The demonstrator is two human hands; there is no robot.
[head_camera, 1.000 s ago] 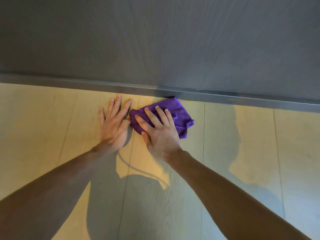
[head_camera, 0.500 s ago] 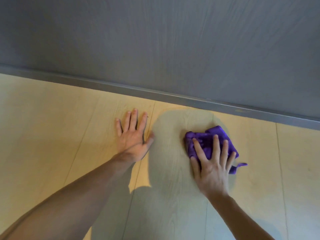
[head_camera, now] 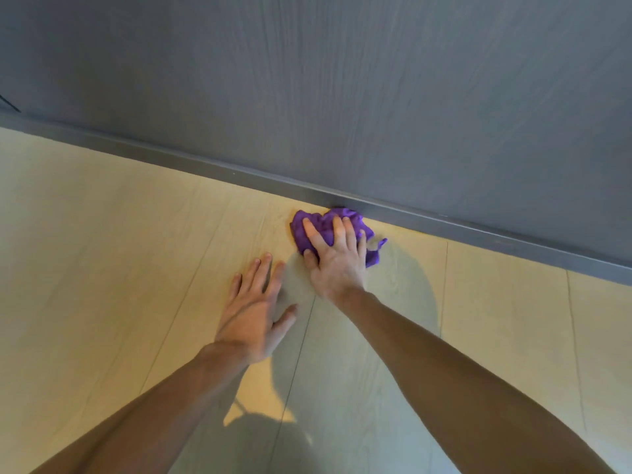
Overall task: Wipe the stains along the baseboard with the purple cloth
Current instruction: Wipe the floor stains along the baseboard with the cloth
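A crumpled purple cloth lies on the pale wood floor, its far edge touching the grey baseboard. My right hand presses flat on top of the cloth with fingers spread, covering its near half. My left hand rests palm down on the floor, fingers apart, just left of and nearer than the right hand, holding nothing. No stains are clear to see on the baseboard from here.
A dark grey wood-grain wall rises above the baseboard. The light plank floor stretches left and right. My own shadow falls across the floor between my arms.
My right hand has pushed the cloth forward from the open floor up against the baseboard. The left hand now lies closer to the right hand, and the view has tilted.
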